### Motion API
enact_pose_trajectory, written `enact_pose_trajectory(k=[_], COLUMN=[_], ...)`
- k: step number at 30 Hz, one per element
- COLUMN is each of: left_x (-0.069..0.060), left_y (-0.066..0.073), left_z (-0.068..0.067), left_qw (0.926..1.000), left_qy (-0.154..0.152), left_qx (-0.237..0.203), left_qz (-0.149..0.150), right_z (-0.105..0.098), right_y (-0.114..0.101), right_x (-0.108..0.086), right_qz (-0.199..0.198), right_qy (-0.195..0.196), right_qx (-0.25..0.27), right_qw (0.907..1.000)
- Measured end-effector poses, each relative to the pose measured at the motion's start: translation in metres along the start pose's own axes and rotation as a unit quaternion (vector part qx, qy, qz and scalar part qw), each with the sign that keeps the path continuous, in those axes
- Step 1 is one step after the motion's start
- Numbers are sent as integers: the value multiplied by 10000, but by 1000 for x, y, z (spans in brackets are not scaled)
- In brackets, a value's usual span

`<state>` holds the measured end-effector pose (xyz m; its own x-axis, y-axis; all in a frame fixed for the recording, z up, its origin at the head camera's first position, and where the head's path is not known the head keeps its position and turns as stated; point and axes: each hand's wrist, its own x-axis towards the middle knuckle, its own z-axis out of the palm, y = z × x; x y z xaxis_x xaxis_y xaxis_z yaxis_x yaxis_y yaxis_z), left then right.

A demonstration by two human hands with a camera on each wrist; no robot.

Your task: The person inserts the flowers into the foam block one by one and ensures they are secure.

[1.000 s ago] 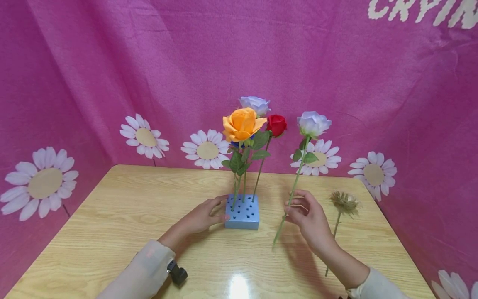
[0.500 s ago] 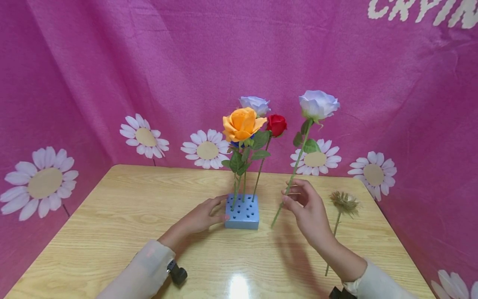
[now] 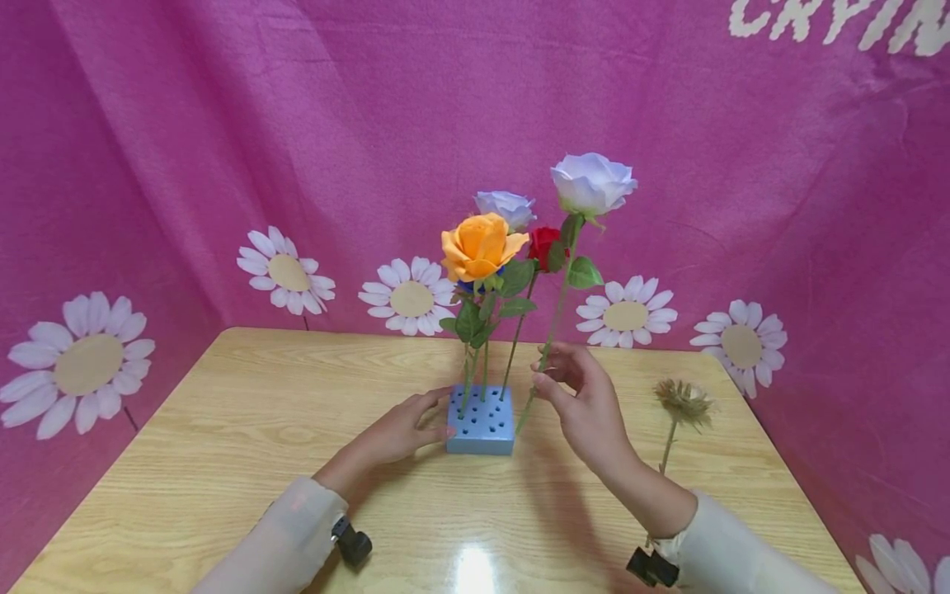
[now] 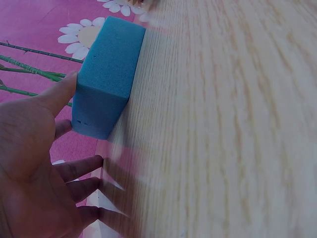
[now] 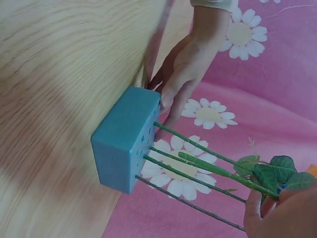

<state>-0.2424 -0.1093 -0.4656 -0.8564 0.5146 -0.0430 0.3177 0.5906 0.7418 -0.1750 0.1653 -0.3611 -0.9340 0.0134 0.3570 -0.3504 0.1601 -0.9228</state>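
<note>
My right hand pinches the green stem of a pale white-lavender rose between thumb and fingers. The rose leans right, and its lower stem end is beside the right edge of a blue foam block with holes on top. In the right wrist view the stem's free tip is apart from the block. My left hand touches the block's left side with thumb and index finger, while its other fingers reach toward the table. An orange rose, a red rose and another pale rose stand in the block.
A dried brownish flower lies on the wooden table at the right, partly behind my right forearm. Part of a blue flower shows behind the orange rose. Pink fabric printed with daisies surrounds the table.
My right hand has lifted the pale rose and carried it left, toward the foam block. The rose's head now partly overlaps the red rose's area. My left hand stays at the block.
</note>
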Motion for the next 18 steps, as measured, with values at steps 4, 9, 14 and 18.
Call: enact_pose_trajectory(k=[4,9,14,18], left_x=[1,1,1,1], left_y=[0,-1,-2,-2], left_z=[0,1,1,1], left_qw=[10000,10000,10000,9999], left_qy=[-16,10,54,77], left_qx=[9,25,60,75], left_qz=[14,30,33,49], right_z=[8,17,27,33], right_y=[2,7,17,23], right_x=[4,9,12,14], right_qz=[29,71,54,-6], right_qy=[-32,-4,-23,-60], right_qx=[81,139,118,154], right_qw=[10000,9999,9999,9999])
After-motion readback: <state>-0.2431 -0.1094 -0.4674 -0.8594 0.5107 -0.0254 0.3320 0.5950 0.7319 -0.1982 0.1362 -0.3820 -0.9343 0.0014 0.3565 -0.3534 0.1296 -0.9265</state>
